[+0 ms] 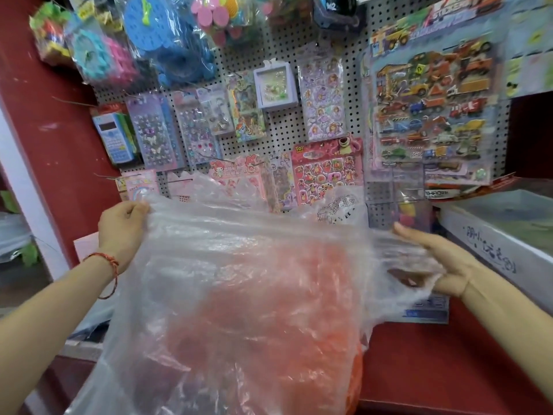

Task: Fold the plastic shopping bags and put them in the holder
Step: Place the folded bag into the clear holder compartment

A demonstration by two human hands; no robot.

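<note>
Clear bag (239, 265) is up, stretched wide above the red counter (434, 369), probably to flatten it for the first fold. Left hand (121, 232) pinches the top left corner in curled fingers. Right hand (443, 265) has straight fingers held together, with plastic draped over them to tension the other side. An orange mass (356, 372) shows through the bag, inside or behind, hard to say. The white box (484, 244) sits at right, contents blurred. No holder in view.

A white pegboard (282, 128) carries a vehicle sticker sheet (431, 109), a pink bear sticker sheet (327, 172) and a blue calculator (112, 137). A white box (493, 250) sits on the red counter (449, 369).
</note>
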